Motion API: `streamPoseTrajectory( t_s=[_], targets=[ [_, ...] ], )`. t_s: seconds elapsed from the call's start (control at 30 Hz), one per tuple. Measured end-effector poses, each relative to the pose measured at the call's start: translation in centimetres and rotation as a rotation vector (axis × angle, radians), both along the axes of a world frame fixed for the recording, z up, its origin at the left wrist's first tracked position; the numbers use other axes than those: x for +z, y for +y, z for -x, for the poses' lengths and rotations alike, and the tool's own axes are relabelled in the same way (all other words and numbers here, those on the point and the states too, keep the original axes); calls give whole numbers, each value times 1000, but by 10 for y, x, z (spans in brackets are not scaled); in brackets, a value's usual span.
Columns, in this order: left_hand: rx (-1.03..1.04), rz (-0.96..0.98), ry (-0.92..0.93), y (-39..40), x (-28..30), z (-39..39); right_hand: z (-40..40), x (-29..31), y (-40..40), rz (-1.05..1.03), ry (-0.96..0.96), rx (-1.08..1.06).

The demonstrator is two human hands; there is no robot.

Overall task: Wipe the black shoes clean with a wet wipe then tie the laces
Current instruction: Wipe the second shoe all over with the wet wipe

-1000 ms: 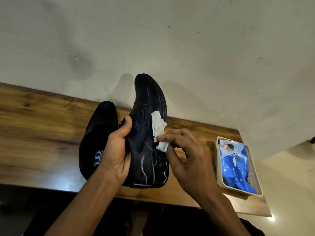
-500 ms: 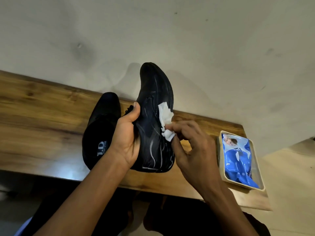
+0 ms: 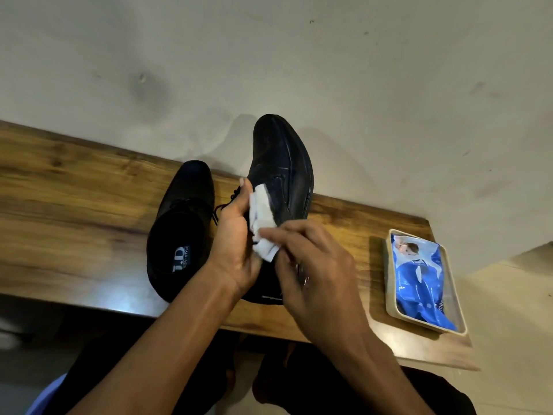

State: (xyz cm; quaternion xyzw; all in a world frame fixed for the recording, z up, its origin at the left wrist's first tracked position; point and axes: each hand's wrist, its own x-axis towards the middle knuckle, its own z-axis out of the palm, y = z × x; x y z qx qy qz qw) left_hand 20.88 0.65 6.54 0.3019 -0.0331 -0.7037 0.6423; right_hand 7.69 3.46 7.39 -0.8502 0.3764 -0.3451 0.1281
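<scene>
Inside, the resting shoe (image 3: 179, 232) reads "I.D ...FORT STYLE"; left hand (image 3: 235, 250) grips the raised shoe (image 3: 284, 172), right hand (image 3: 311, 265) pinches the wipe (image 3: 263, 226).

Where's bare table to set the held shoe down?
Widest bare patch: table left of the resting shoe. Narrower strip between the held shoe and the wipes tray. Crowded in the middle, where both hands work the wipe.

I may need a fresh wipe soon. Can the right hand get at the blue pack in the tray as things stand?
Probably yes: the pack lies uncovered in the tray, nothing between it and the right hand. But that hand pinches the wipe.
</scene>
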Motion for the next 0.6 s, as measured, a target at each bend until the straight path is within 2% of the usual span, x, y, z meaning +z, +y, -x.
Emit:
streamPoseTrajectory(
  t_s=[0.07, 0.27, 0.47, 0.6],
  targets=[
    [-2, 23, 12, 0, -1, 0, -4, -2, 1, 20, 42, 47],
    [25, 82, -40, 10, -2, 15, -12, 2, -48, 72, 10, -94],
    [-2, 61, 39, 5, -6, 6, -15, -6, -4, 85, 117, -30],
    [15, 13, 15, 2, -5, 1, -2, -10, 1, 42, 81, -9]
  ],
)
